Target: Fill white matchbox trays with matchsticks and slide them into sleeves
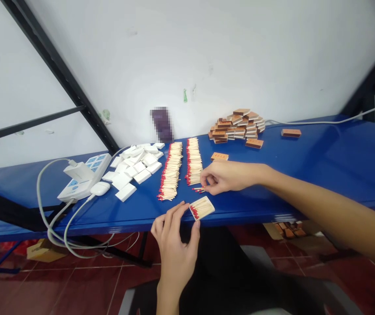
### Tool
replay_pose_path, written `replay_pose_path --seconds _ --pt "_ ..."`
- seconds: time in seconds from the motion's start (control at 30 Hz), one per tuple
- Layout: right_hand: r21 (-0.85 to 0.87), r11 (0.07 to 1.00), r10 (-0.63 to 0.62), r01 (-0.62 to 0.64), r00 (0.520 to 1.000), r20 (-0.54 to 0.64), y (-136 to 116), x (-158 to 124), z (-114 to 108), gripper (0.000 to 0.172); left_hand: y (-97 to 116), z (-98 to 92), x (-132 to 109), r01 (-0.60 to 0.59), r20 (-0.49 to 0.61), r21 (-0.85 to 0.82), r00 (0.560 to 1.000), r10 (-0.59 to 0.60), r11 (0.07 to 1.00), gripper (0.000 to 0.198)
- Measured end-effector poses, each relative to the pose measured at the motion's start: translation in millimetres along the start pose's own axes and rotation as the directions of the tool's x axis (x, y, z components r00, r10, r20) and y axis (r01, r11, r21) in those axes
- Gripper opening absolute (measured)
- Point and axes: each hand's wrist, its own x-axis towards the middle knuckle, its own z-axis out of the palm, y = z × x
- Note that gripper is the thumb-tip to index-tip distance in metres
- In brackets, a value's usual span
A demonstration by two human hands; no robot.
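Observation:
My left hand (177, 236) grips the left end of a small white tray (209, 211) between thumb and fingers at the shelf's front edge. Red-tipped matches lie side by side in this tray. Just above and to the right, my right hand (218, 178) has its fingers pinched on a few matches (199, 190), their red heads pointing left. Two long rows of matches, a left row (170, 170) and a right row (194, 162), run away from me on the blue surface. One orange matchbox cover (220, 156) lies just behind my right hand.
White trays (136, 164) are heaped at the left, beside a power strip (87, 177) with looping white cables. Orange matchboxes (236, 127) are piled against the wall, with two loose ones to their right. A blurred purple object (162, 124) stands at the wall.

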Motion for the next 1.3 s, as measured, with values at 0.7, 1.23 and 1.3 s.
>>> replay_pose_path --seconds 0.7,1.23,1.3 --pt "0.062 0.978 -0.203 0.201 0.978 0.036 -15.0 4.4 17.8 0.019 1.6 0.1 1.2 0.026 0.020 -0.010 0.999 -0.026 1.000 0.030" --pt "-0.086 0.948 -0.312 0.307 0.948 -0.056 -17.9 5.2 20.7 0.010 -0.3 2.9 -0.5 0.009 -0.004 0.015 1.000 -0.009 1.000 0.029" --pt "-0.068 0.946 -0.323 0.317 0.942 -0.095 -19.2 2.5 17.1 0.012 -0.2 3.1 -0.7 0.009 -0.004 0.014 1.000 -0.009 1.000 0.029"
